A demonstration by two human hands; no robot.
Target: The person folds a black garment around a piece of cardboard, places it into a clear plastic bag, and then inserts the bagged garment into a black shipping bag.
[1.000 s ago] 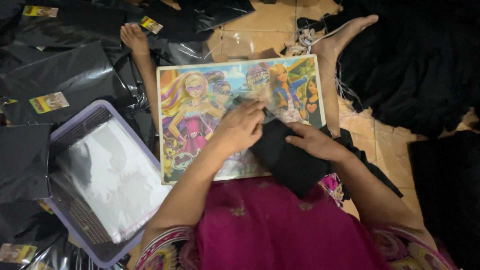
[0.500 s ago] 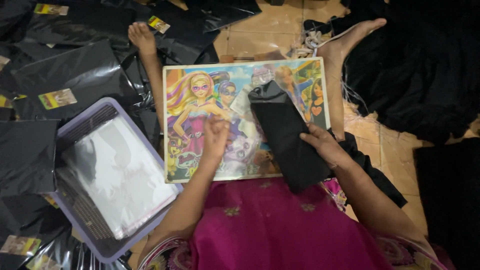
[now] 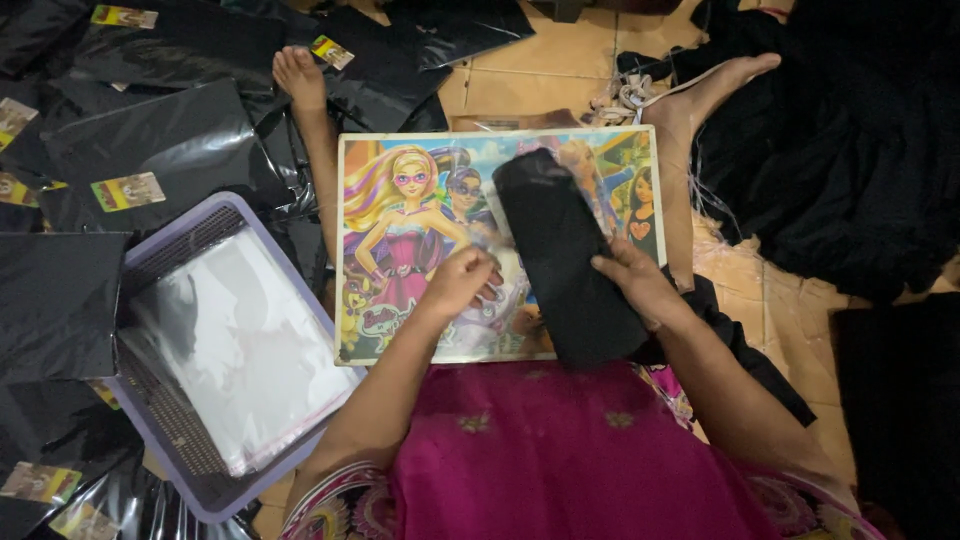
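A colourful cartoon-printed board (image 3: pixel 400 250) lies across my legs. On its right half rests a long folded black cloth (image 3: pixel 565 260), partly inside a clear plastic sleeve at its far end. My right hand (image 3: pixel 635 283) presses on the cloth's right edge and holds it. My left hand (image 3: pixel 462 282) hovers over the board just left of the cloth with its fingers curled; I cannot make out anything in it. My bare feet (image 3: pixel 297 72) stick out beyond the board.
A lilac plastic basket (image 3: pixel 165 245) with a stack of clear plastic bags (image 3: pixel 240 345) stands at my left. Packed black items with small labels (image 3: pixel 160 140) cover the floor on the left. Loose black fabric (image 3: pixel 850 150) is heaped on the tiled floor at right.
The black cloth went from a bunched lump under both hands to a long strip stretched up the board. My left hand came off it and moved left; my right hand stayed on its edge.
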